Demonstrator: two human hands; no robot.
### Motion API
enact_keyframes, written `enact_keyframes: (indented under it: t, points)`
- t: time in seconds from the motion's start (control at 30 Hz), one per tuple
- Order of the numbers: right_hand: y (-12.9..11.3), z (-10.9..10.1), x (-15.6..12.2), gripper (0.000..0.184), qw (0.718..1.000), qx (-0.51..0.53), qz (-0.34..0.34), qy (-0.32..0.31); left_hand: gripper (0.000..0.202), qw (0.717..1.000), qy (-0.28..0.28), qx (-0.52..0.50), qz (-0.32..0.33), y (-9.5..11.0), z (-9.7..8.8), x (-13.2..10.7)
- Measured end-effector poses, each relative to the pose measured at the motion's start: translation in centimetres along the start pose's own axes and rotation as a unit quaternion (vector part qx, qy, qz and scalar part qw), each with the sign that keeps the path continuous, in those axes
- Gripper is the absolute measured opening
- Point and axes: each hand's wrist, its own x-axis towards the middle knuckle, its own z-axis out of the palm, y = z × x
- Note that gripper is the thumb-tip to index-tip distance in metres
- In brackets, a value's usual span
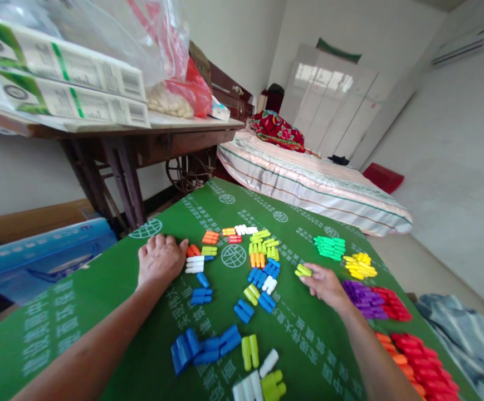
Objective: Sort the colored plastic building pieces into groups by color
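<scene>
While the left hand (161,257) is laid loosely on the green board (225,284), a lime-green piece (303,270) is pinched between thumb and fingers of the right hand (324,284), at its ten o'clock.

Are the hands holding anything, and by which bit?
The right hand pinches a yellow-green piece by the end nearest the hand. The left hand rests palm down on the green board; anything beneath it is hidden.

The left grip (162,259) lies palm down left of centre, the right grip (323,283) pinches right of centre, bare forearms (104,345) slanting from the bottom edge.
</scene>
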Motion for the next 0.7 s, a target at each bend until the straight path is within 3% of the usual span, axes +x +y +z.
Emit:
enact_keyframes:
  t: [0.13,0.27,0.47,0.7]
  points:
    - [1.5,-1.5,1.4,0.057,0.991,-0.135,0.008,-0.011,0.062,1.0,-0.007,-0.005,0.001,0.0,-0.1,0.2]
    - [1.8,-2.2,1.8,0.061,0.983,-0.183,0.005,-0.009,0.062,1.0,-0.014,-0.009,0.001,0.0,-0.4,0.2]
    - [1.9,-2.4,2.3,0.043,0.971,-0.241,0.003,-0.007,0.063,1.0,-0.016,-0.01,0.007,-0.2,-0.4,0.3]
    - [2.1,-4.0,3.6,0.044,0.96,-0.279,0.009,0.008,0.062,1.0,-0.009,-0.001,0.005,-0.2,-0.3,0.2]
